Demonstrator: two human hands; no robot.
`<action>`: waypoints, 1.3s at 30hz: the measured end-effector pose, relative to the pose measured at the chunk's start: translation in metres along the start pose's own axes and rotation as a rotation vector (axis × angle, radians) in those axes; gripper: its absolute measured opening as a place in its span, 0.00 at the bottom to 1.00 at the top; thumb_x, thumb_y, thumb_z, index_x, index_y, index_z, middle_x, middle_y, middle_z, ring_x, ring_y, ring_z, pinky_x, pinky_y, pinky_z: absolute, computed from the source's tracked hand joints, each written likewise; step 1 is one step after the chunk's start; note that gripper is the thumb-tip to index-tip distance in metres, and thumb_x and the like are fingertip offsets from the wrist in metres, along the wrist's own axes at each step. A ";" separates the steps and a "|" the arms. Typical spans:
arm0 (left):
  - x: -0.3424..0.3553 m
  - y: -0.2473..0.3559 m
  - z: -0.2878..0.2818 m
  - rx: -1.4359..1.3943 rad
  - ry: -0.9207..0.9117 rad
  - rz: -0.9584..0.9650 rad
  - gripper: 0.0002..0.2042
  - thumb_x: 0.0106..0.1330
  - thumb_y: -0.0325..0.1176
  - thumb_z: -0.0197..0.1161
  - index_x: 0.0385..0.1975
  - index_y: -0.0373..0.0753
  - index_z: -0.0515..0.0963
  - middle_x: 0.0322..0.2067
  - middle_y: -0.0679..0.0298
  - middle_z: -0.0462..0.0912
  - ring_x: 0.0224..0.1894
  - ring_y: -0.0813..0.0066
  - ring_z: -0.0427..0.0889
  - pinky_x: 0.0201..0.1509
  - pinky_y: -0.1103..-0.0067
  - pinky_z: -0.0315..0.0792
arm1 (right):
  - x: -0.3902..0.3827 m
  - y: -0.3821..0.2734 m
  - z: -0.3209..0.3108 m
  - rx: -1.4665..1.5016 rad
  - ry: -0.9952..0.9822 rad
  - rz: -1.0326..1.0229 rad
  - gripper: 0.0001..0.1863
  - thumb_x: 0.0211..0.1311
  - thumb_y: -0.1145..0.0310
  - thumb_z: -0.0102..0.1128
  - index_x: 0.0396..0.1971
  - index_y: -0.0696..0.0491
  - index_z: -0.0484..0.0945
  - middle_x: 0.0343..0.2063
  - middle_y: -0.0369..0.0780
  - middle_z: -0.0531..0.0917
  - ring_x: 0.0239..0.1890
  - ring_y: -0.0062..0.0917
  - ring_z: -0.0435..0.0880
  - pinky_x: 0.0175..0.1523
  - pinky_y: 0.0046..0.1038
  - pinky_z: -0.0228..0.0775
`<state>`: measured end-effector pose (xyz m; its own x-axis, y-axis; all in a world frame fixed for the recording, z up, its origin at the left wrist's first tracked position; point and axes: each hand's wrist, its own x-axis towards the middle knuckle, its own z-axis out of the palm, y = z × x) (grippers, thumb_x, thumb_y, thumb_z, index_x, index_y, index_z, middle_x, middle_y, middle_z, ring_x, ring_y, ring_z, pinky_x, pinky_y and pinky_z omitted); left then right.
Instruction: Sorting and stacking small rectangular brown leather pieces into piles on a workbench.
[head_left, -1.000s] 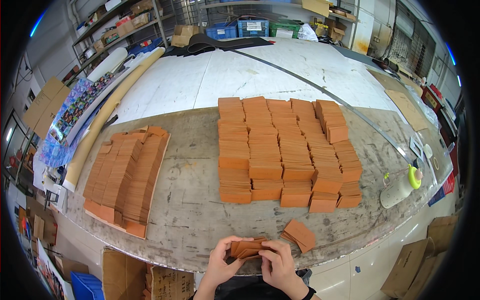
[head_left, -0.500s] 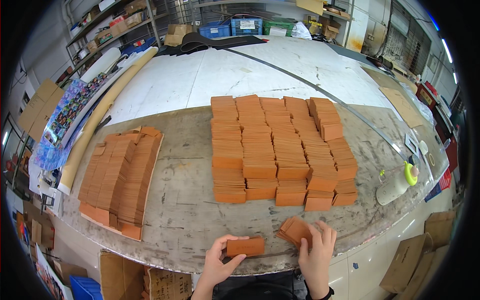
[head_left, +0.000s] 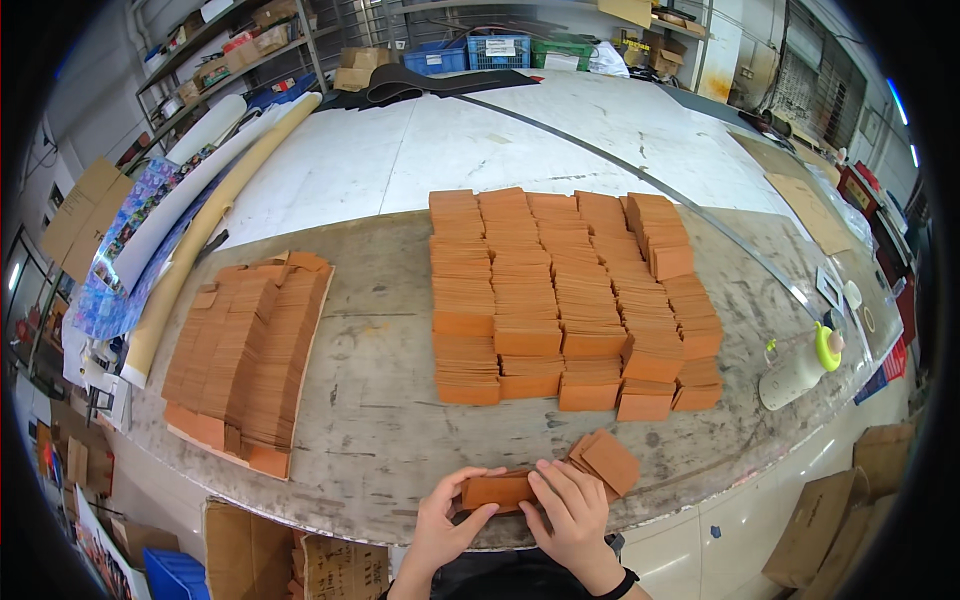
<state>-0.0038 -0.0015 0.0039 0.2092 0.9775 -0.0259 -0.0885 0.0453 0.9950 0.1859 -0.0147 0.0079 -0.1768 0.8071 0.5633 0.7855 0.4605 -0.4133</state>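
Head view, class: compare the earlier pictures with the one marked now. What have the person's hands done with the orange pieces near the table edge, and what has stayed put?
Half a second ago the right hand lay on the small orange pile; it has come back left and, with the left hand, grips the flat orange piece again. The rows of orange stacks, the fanned pile and the bottle stayed as they were.

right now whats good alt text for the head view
Both hands, left hand and right hand, hold a small stack of orange-brown pieces at the near edge of a worn worktable. Rows of stacked pieces fill its middle.
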 end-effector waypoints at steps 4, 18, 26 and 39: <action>-0.002 -0.002 -0.001 -0.032 0.010 0.010 0.28 0.61 0.17 0.66 0.61 0.32 0.64 0.55 0.48 0.78 0.56 0.66 0.79 0.60 0.73 0.74 | 0.007 -0.003 -0.005 0.140 -0.077 0.008 0.24 0.49 0.71 0.71 0.50 0.55 0.79 0.51 0.41 0.80 0.52 0.35 0.80 0.50 0.35 0.69; -0.005 -0.005 -0.016 -0.179 -0.039 -0.058 0.28 0.58 0.14 0.67 0.59 0.33 0.66 0.54 0.48 0.79 0.56 0.67 0.79 0.59 0.74 0.75 | 0.013 0.001 -0.024 0.414 0.052 0.063 0.24 0.45 0.76 0.73 0.47 0.55 0.80 0.45 0.44 0.81 0.44 0.39 0.81 0.49 0.34 0.73; -0.003 -0.004 -0.013 -0.221 -0.063 0.022 0.25 0.63 0.17 0.65 0.60 0.34 0.67 0.56 0.50 0.79 0.56 0.70 0.78 0.59 0.76 0.73 | -0.010 0.032 -0.046 0.028 0.125 0.350 0.17 0.44 0.77 0.70 0.38 0.54 0.80 0.43 0.44 0.77 0.47 0.41 0.75 0.51 0.38 0.69; -0.003 -0.002 -0.010 -0.129 -0.065 -0.028 0.25 0.65 0.19 0.64 0.61 0.34 0.65 0.56 0.53 0.79 0.55 0.74 0.78 0.58 0.77 0.73 | 0.013 -0.010 -0.011 0.288 0.007 0.200 0.15 0.51 0.74 0.69 0.41 0.56 0.81 0.41 0.44 0.82 0.47 0.38 0.79 0.50 0.34 0.72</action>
<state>-0.0136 -0.0030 0.0013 0.2758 0.9602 -0.0430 -0.2055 0.1027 0.9733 0.1824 -0.0122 0.0272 -0.0316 0.8897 0.4554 0.6041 0.3800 -0.7005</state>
